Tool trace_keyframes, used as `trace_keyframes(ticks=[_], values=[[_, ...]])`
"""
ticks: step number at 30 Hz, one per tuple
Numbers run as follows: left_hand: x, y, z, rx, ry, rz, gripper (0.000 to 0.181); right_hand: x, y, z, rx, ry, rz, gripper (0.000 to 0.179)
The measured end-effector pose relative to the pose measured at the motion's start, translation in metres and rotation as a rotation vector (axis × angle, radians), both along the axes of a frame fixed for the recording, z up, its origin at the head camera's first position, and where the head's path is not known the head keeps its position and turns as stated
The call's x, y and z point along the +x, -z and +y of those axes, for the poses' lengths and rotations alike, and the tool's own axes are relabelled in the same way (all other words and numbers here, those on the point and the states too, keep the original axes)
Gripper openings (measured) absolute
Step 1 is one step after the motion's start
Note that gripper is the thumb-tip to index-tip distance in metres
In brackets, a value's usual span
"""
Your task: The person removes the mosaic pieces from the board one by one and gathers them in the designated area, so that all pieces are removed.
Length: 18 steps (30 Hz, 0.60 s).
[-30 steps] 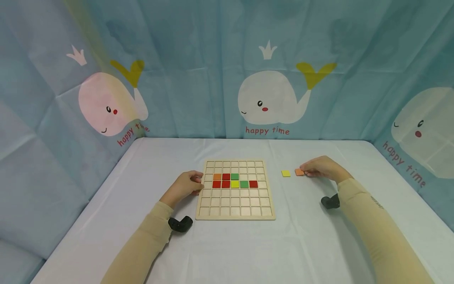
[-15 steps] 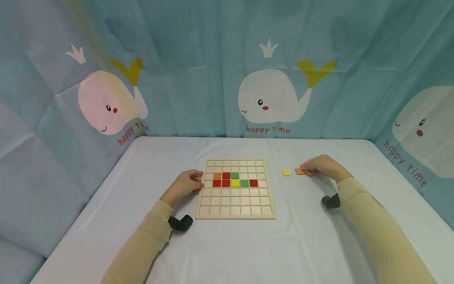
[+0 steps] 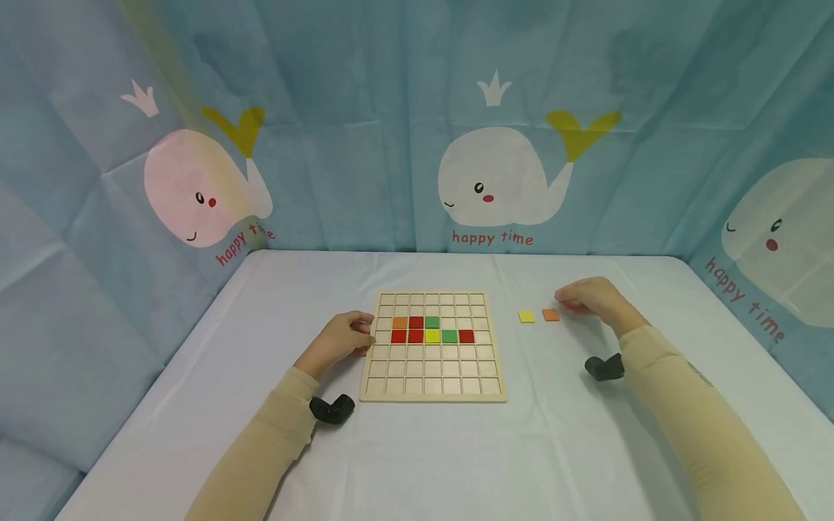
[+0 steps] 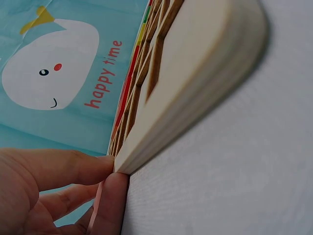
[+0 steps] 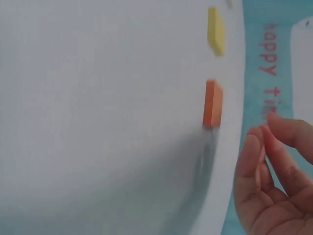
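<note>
A square wooden grid board lies on the table, with several red, green, yellow and orange tiles set in two of its rows. My left hand grips the board's left edge. In the left wrist view, the thumb is on the edge's upper side and a finger sits against it from the other side. To the right of the board lie a yellow tile and an orange tile. Just right of the orange tile my right hand hovers, its fingers loosely bent and holding nothing.
A white cloth covers the table. Blue curtains printed with whales enclose its back and sides. Black devices are strapped at both wrists, over beige sleeves.
My right hand has let go of the orange tile and lifted slightly up and away from it. The tile stays next to the yellow one. My left hand has kept its grip on the board.
</note>
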State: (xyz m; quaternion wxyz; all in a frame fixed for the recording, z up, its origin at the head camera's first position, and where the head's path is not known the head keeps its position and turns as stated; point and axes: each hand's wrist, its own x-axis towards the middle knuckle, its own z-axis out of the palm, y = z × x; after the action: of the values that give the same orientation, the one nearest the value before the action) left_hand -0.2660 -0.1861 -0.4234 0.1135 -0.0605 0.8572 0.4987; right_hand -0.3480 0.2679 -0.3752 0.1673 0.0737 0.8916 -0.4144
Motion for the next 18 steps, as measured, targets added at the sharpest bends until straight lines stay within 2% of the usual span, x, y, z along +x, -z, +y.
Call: trace_keyframes(ticks=[2,6,9,18], values=[[0.000,0.000,0.000,-0.007,-0.003,0.000,0.048,0.003,-0.003,-0.007,-0.005,-0.019,0.034,0.052],[0.000,-0.001,0.000,-0.011,-0.007,-0.001,0.048,0.008,-0.005,-0.026,-0.095,-0.047,0.074,0.045],[0.000,0.000,0.000,-0.011,-0.006,-0.002,0.047,0.010,-0.005,-0.040,-0.114,-0.055,0.060,0.041],[0.001,-0.001,0.001,-0.002,-0.007,0.000,0.047,0.008,-0.001,-0.071,-0.068,-0.071,-0.019,0.036]])
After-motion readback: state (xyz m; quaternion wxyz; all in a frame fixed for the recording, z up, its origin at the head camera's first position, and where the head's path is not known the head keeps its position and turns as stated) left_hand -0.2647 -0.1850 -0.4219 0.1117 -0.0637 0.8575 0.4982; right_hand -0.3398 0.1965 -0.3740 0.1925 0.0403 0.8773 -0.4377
